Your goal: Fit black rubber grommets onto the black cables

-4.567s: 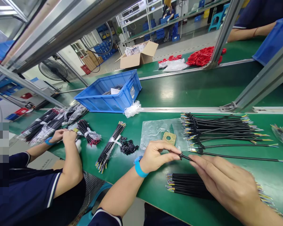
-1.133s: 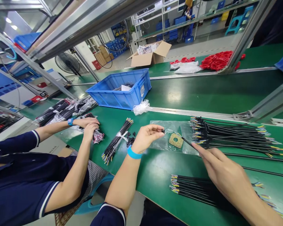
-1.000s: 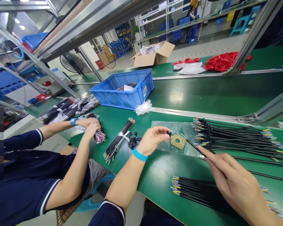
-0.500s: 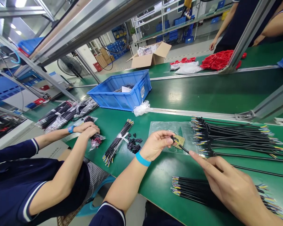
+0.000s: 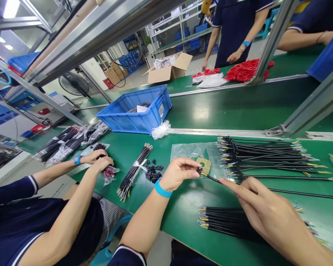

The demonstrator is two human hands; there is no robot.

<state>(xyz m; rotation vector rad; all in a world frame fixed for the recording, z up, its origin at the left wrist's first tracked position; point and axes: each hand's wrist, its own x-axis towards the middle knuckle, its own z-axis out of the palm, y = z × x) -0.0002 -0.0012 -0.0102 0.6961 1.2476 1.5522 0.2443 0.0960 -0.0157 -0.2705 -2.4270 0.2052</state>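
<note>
My left hand (image 5: 183,173) pinches a small black plastic piece (image 5: 199,170) between thumb and fingertips, at the wire end of a black cable (image 5: 212,178). A bit of yellow wire shows where the cable meets the piece. My right hand (image 5: 262,203) grips the same cable, its index finger stretched along it; the thumb is hidden. Just behind my left fingertips lies a yellowish pad with a hole (image 5: 208,167), on a clear plastic bag (image 5: 180,150). Loose black pieces (image 5: 153,173) lie left of my left hand. Beneath my right hand is a bundle of black cables (image 5: 227,220).
More cables with black pieces on their ends (image 5: 263,155) lie at the right. A tied cable bundle (image 5: 134,171) and a blue bin (image 5: 130,122) stand left. A co-worker's hands (image 5: 101,160) hold a bagged bundle. A metal post (image 5: 308,111) rises at right.
The view has swung right, so the scene sits further left and a person across the table shows more. Less bare wire shows between the black piece and the cable. Both hands keep their grip.
</note>
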